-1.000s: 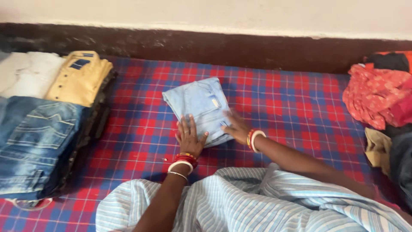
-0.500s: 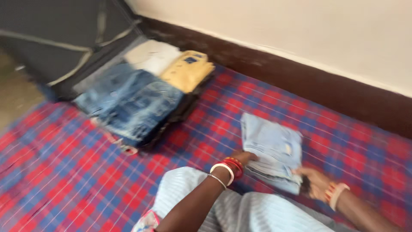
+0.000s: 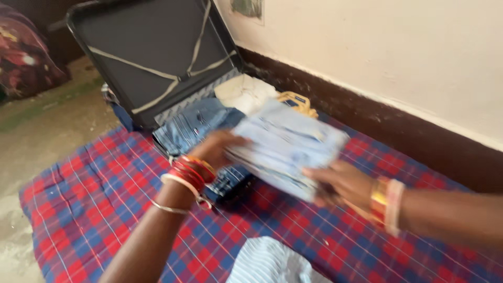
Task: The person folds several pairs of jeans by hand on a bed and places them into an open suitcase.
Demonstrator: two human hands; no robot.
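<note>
Checked mat [image 3: 94,209], folded pale jeans [image 3: 285,147] aloft

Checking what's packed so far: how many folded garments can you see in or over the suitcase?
4: light blue jeans held in both hands, dark blue jeans in the suitcase, a white piece behind them, and a yellow one mostly hidden. More may lie underneath.

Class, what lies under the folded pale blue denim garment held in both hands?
Under the folded pale blue denim garment: darker blue jeans, a white garment, a yellow one, in the open suitcase. What lies directly beneath is covered.
</note>
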